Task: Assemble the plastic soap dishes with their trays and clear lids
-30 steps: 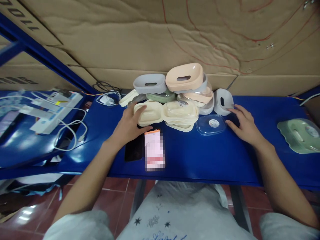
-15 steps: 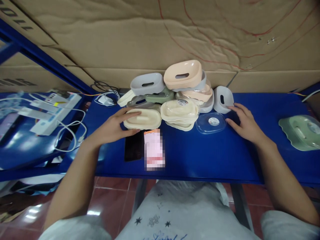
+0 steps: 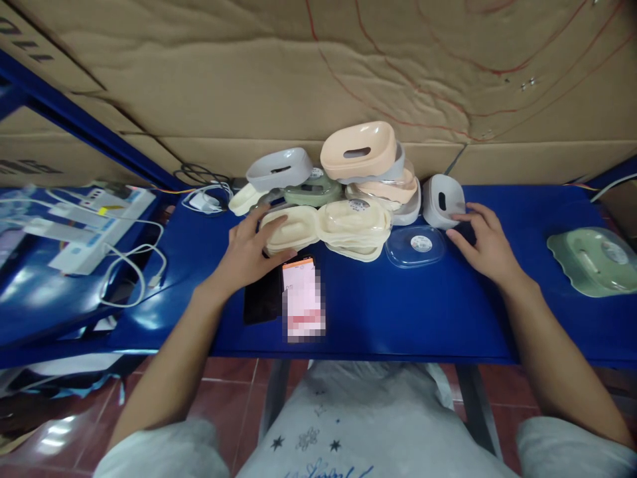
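Observation:
My left hand (image 3: 253,251) grips a cream soap dish (image 3: 293,226) from its left end, thumb at the front edge and fingers over the top. This dish touches a stack of cream soap dishes (image 3: 354,226) under a clear lid with a round label. My right hand (image 3: 485,242) has its fingers apart. Its fingertips are at the lower right edge of a grey soap dish (image 3: 438,209) that stands tilted with its slot facing me. A clear lid (image 3: 405,247) with a white label lies flat between the cream stack and my right hand.
Behind lie peach dishes (image 3: 359,151), another grey dish (image 3: 279,169) and a green dish (image 3: 316,190). Two phones, one black (image 3: 261,299) and one lit (image 3: 302,299), lie in front. A covered green dish (image 3: 594,261) sits far right; a power strip (image 3: 104,229) with cables is left.
My left hand has moved right, pushing the cream dish against the cream stack. The grey dish behind it has tilted a little. My right hand stays beside the other grey dish.

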`<state>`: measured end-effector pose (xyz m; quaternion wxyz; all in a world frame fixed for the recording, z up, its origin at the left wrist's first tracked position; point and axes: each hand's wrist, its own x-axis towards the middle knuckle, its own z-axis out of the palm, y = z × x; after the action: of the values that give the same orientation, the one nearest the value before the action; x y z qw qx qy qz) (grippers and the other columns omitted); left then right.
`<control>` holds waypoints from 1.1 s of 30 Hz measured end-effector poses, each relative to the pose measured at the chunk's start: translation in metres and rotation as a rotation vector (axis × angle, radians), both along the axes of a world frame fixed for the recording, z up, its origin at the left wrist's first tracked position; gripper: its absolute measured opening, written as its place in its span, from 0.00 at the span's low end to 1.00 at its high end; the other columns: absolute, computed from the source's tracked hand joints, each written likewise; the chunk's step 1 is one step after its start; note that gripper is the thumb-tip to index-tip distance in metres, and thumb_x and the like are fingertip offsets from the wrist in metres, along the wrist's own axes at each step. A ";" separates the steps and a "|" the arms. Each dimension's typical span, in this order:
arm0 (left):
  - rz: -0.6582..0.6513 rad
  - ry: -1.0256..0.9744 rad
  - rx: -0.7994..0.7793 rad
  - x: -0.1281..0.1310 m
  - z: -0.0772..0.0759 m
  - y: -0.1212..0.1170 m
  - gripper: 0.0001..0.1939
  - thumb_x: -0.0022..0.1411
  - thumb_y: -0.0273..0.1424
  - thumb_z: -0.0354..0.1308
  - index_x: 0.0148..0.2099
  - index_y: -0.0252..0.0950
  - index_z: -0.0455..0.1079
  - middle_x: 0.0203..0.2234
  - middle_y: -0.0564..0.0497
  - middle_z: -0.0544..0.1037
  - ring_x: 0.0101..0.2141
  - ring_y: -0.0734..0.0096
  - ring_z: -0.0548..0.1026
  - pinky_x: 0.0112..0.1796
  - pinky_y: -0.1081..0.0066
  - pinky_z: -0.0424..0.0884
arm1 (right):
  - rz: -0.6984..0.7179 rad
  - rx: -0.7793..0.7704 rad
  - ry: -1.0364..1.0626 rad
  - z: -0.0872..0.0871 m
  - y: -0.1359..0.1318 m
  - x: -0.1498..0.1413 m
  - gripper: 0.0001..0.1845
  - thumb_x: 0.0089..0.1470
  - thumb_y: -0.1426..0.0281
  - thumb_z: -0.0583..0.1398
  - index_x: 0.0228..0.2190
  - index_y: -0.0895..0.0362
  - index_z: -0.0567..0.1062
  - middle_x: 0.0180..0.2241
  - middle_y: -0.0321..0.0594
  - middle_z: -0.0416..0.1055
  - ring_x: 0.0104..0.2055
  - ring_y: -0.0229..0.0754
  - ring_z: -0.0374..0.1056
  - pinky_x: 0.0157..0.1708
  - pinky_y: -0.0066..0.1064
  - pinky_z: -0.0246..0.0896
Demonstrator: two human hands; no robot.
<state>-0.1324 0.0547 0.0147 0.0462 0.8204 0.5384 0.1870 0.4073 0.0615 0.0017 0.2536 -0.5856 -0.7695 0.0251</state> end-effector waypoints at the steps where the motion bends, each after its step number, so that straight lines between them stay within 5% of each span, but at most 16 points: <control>1: 0.003 -0.012 0.024 0.000 0.000 0.000 0.37 0.71 0.57 0.61 0.74 0.48 0.65 0.76 0.37 0.58 0.74 0.33 0.60 0.67 0.35 0.63 | -0.030 0.018 -0.008 0.001 0.000 0.000 0.24 0.69 0.49 0.59 0.53 0.53 0.76 0.67 0.62 0.67 0.72 0.63 0.63 0.71 0.54 0.61; 4: 0.031 -0.063 0.115 -0.002 0.004 0.001 0.37 0.70 0.55 0.64 0.73 0.45 0.66 0.74 0.36 0.61 0.71 0.32 0.64 0.67 0.34 0.63 | -0.137 0.040 -0.054 -0.001 0.000 0.001 0.26 0.65 0.44 0.62 0.45 0.54 0.78 0.65 0.61 0.69 0.68 0.66 0.67 0.67 0.57 0.66; 7: 0.069 -0.127 0.217 -0.003 0.013 0.005 0.32 0.73 0.53 0.62 0.71 0.43 0.67 0.71 0.37 0.66 0.69 0.37 0.68 0.67 0.36 0.65 | -0.191 0.084 -0.062 -0.007 0.002 0.004 0.30 0.65 0.42 0.61 0.48 0.56 0.80 0.64 0.60 0.71 0.66 0.66 0.69 0.65 0.59 0.68; 14: 0.027 -0.215 0.383 0.016 0.038 0.019 0.22 0.78 0.50 0.57 0.62 0.41 0.75 0.65 0.43 0.72 0.65 0.48 0.73 0.63 0.41 0.74 | -0.130 0.058 -0.080 -0.010 0.007 0.005 0.23 0.71 0.64 0.53 0.57 0.56 0.80 0.58 0.52 0.79 0.62 0.56 0.72 0.66 0.49 0.66; 18: 0.018 -0.266 0.467 0.036 0.045 0.020 0.18 0.79 0.44 0.56 0.56 0.38 0.78 0.60 0.43 0.75 0.62 0.52 0.76 0.62 0.44 0.77 | -0.215 0.051 -0.108 -0.009 0.006 0.006 0.29 0.66 0.51 0.59 0.57 0.60 0.79 0.53 0.58 0.80 0.57 0.64 0.72 0.60 0.55 0.68; 21: 0.010 -0.294 0.511 0.048 0.043 0.017 0.15 0.78 0.41 0.57 0.54 0.38 0.78 0.58 0.43 0.77 0.59 0.53 0.78 0.60 0.45 0.79 | -0.309 0.016 -0.169 -0.009 0.005 0.008 0.37 0.66 0.47 0.59 0.63 0.62 0.76 0.54 0.61 0.77 0.56 0.66 0.70 0.57 0.55 0.68; 28: -0.015 -0.345 0.494 0.044 0.021 0.013 0.08 0.76 0.37 0.60 0.52 0.43 0.79 0.56 0.44 0.79 0.55 0.53 0.80 0.58 0.50 0.78 | -0.286 -0.074 -0.205 -0.006 0.003 0.014 0.31 0.72 0.52 0.54 0.65 0.55 0.76 0.68 0.53 0.72 0.66 0.64 0.63 0.61 0.57 0.64; 33: 0.006 -0.352 0.468 0.036 0.017 0.012 0.08 0.77 0.36 0.59 0.51 0.45 0.79 0.54 0.45 0.80 0.55 0.55 0.80 0.58 0.52 0.77 | -0.268 -0.011 -0.105 -0.005 0.004 0.014 0.30 0.73 0.55 0.52 0.63 0.58 0.78 0.61 0.52 0.78 0.63 0.60 0.69 0.63 0.53 0.65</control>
<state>-0.0968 0.0671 0.0319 -0.0520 0.7620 0.4668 0.4458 0.4215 0.0654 -0.0035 0.2107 -0.6849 -0.6966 -0.0354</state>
